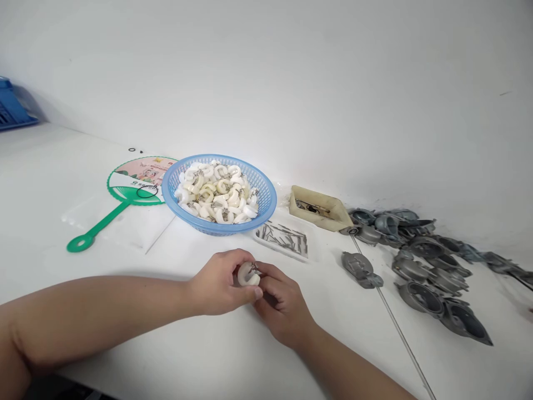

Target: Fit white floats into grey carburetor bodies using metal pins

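Note:
Above the white table (175, 344), my left hand (219, 282) grips a white curved plastic piece (249, 274) with a small metal fitting at its open side. My right hand (283, 303) is closed against the same piece from the right, its fingertips at the metal fitting. Whether a small pin is also between those fingers is hidden. Just beyond my hands stands a blue plastic basket (268, 194) heaped with similar white and cream curved pieces (220, 191). To its right, a shallow white tray (312, 244) holds many thin metal pins (285, 238).
A cream box (320, 214) with small dark parts sits behind the tray. Grey metal castings (428, 266) spread across the right side, one casting (361, 269) nearer my hands. A green-handled fan (100, 225) lies left of the basket. A blue crate (14, 105) stands far left.

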A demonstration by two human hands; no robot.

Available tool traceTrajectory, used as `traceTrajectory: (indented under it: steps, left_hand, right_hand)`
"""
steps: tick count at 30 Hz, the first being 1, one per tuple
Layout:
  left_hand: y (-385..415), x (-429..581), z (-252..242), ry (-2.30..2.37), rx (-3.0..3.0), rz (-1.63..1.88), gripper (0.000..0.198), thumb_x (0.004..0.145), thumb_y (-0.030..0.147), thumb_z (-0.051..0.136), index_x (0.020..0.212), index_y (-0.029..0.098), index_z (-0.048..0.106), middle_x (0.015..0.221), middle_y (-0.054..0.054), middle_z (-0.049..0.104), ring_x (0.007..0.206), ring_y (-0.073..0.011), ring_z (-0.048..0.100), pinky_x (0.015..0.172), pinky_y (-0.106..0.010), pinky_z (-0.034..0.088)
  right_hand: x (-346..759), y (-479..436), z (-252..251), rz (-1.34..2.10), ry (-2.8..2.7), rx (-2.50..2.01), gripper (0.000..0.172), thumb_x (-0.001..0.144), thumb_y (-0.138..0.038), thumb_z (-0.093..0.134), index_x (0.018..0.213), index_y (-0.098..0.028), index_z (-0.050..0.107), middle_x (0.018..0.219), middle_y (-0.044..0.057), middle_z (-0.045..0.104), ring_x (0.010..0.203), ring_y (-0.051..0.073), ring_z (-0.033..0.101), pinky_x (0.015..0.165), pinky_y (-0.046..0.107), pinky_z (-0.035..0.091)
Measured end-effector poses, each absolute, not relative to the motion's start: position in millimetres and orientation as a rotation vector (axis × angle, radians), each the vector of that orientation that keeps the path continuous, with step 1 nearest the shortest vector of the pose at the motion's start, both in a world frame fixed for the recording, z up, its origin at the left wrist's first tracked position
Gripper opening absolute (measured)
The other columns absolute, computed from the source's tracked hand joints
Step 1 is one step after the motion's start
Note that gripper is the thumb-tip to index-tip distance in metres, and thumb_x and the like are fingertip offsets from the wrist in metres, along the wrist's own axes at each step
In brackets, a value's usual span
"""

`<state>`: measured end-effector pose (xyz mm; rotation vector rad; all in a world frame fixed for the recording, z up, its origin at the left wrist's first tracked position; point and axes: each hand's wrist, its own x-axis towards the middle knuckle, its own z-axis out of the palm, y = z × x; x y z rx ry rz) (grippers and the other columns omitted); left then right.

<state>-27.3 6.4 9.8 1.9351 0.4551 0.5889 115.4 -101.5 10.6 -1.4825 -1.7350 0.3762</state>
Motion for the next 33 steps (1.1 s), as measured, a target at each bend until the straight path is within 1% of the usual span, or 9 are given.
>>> traceTrajectory:
  steps: [4, 8, 11, 17, 21, 24, 27, 30, 33]
  left_hand:
    - [7.6, -27.2, 7.7, 0.479, 1.976, 0.639, 0.035, 0.066, 0.031, 0.068, 0.098, 0.020, 0.059, 0.089, -0.001, 0.062, 0.079, -0.0173, 0.056, 0.070, -0.028, 0.045]
    - [8.2, -27.6, 6.9, 0.468, 2.018, 0.663, 0.043, 0.066, 0.030, 0.069, 0.106, 0.019, 0.059, 0.093, -0.003, 0.061, 0.081, -0.0183, 0.057, 0.072, -0.029, 0.046]
    - [8.2, -27.1, 8.6, 0.481, 2.015, 0.648, 0.045, 0.066, 0.029, 0.068, 0.108, 0.018, 0.058, 0.093, -0.004, 0.061, 0.081, -0.0184, 0.057, 0.072, -0.030, 0.047]
    - [8.7, -23.3, 8.8, 0.558, 1.927, 0.599, 0.042, 0.067, 0.029, 0.067, 0.106, 0.018, 0.057, 0.091, -0.003, 0.061, 0.078, -0.0174, 0.057, 0.068, -0.028, 0.047]
    - [8.6, -22.4, 9.7, 0.529, 1.936, 0.600, 0.044, 0.064, 0.029, 0.069, 0.105, 0.018, 0.058, 0.093, -0.003, 0.061, 0.080, -0.0176, 0.057, 0.070, -0.029, 0.047]
    - [7.1, -22.3, 11.8, 0.536, 1.935, 0.596, 0.040, 0.064, 0.025, 0.067, 0.103, 0.019, 0.058, 0.092, -0.002, 0.062, 0.081, -0.0177, 0.057, 0.071, -0.028, 0.046]
    - [5.1, -22.9, 12.8, 0.554, 1.918, 0.558, 0.039, 0.066, 0.022, 0.064, 0.105, 0.019, 0.057, 0.088, -0.001, 0.062, 0.078, -0.0167, 0.056, 0.069, -0.027, 0.045]
    - [3.9, -24.0, 10.8, 0.558, 1.896, 0.511, 0.038, 0.068, 0.022, 0.062, 0.105, 0.019, 0.056, 0.088, 0.000, 0.062, 0.079, -0.0166, 0.056, 0.069, -0.027, 0.045]
    - [3.0, -24.3, 7.5, 0.555, 1.880, 0.488, 0.037, 0.069, 0.022, 0.061, 0.106, 0.020, 0.056, 0.088, 0.001, 0.062, 0.080, -0.0165, 0.056, 0.070, -0.027, 0.045]
  right_hand:
    - [115.5, -100.3, 8.9, 0.366, -1.763, -1.495, 0.011, 0.082, -0.016, 0.051, 0.082, -0.021, 0.061, 0.110, 0.006, 0.059, 0.093, 0.016, 0.060, 0.076, 0.027, 0.051]
    - [115.4, -99.8, 8.3, 0.363, -1.746, -1.518, 0.010, 0.082, -0.017, 0.052, 0.074, -0.019, 0.058, 0.104, 0.006, 0.061, 0.083, 0.014, 0.061, 0.069, 0.025, 0.050]
    - [115.8, -100.3, 9.6, 0.345, -1.761, -1.549, 0.011, 0.082, -0.017, 0.051, 0.072, -0.019, 0.057, 0.100, 0.005, 0.060, 0.081, 0.014, 0.061, 0.067, 0.024, 0.049]
    - [117.6, -100.9, 10.8, 0.345, -1.794, -1.574, 0.013, 0.080, -0.014, 0.047, 0.074, -0.020, 0.057, 0.097, 0.005, 0.059, 0.079, 0.014, 0.059, 0.066, 0.024, 0.047]
    - [118.1, -100.3, 11.6, 0.376, -1.773, -1.564, 0.016, 0.083, -0.017, 0.046, 0.068, -0.018, 0.053, 0.093, 0.005, 0.059, 0.075, 0.012, 0.058, 0.064, 0.023, 0.046]
    - [118.2, -100.4, 11.9, 0.414, -1.755, -1.562, 0.015, 0.084, -0.018, 0.046, 0.070, -0.019, 0.054, 0.096, 0.005, 0.058, 0.078, 0.012, 0.058, 0.067, 0.023, 0.046]
    - [117.9, -101.4, 10.9, 0.438, -1.725, -1.560, 0.014, 0.083, -0.018, 0.047, 0.071, -0.019, 0.054, 0.097, 0.004, 0.059, 0.080, 0.012, 0.058, 0.070, 0.024, 0.046]
    - [117.3, -102.9, 9.4, 0.438, -1.700, -1.586, 0.014, 0.082, -0.019, 0.049, 0.070, -0.020, 0.054, 0.096, 0.004, 0.059, 0.081, 0.013, 0.059, 0.071, 0.025, 0.046]
    - [116.2, -104.5, 9.4, 0.435, -1.695, -1.581, 0.013, 0.083, -0.020, 0.049, 0.072, -0.020, 0.056, 0.094, 0.003, 0.060, 0.083, 0.013, 0.059, 0.071, 0.024, 0.046]
